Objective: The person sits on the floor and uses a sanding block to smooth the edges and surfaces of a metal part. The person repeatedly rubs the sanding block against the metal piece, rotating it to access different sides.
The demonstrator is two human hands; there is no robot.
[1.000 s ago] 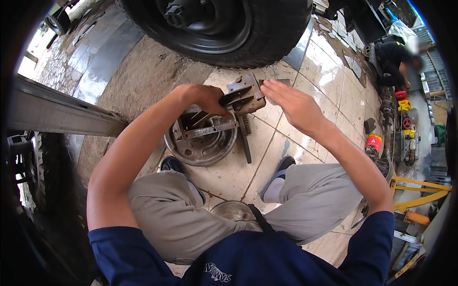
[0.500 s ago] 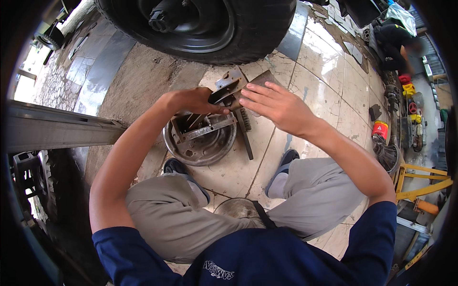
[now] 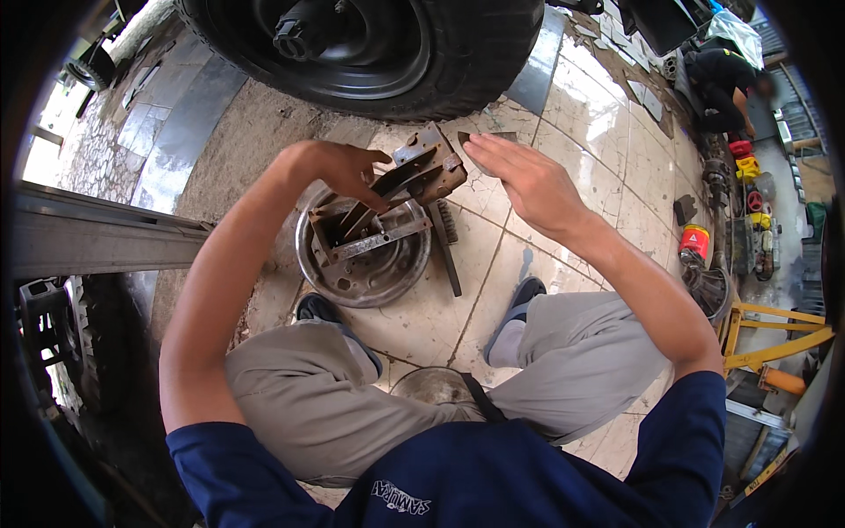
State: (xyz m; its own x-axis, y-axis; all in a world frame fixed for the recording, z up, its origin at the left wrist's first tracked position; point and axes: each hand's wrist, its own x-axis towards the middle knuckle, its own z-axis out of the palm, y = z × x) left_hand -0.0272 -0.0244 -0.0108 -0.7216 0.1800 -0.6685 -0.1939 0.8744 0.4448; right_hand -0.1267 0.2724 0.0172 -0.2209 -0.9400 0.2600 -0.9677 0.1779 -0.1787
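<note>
A rusty metal frame [image 3: 380, 239] with upright plates rests on a round steel wheel rim [image 3: 339, 286] on the floor in front of me. My left hand [image 3: 339, 169] curves round the upper left of the frame, thumb against a dark plate and index finger sticking out. To the right of the frame, my right hand [image 3: 537, 180] has its fingers straight and together over a thin brownish sheet [image 3: 480, 141], which looks like sandpaper. Its thumb is hidden. A wire brush [image 3: 447, 251] with a long dark handle leans beside the rim.
A large black tyre [image 3: 475, 66] stands just ahead. A steel beam [image 3: 106, 233] juts in from the left. At the right are a red can [image 3: 694, 239], yellow metal stands [image 3: 775, 343] and assorted parts. Another person [image 3: 722, 84] bends down at the far right.
My right hand and the sheet have moved off the frame to the right. My left hand has shifted left and loosened its curl. The frame's upper end now shows more fully.
</note>
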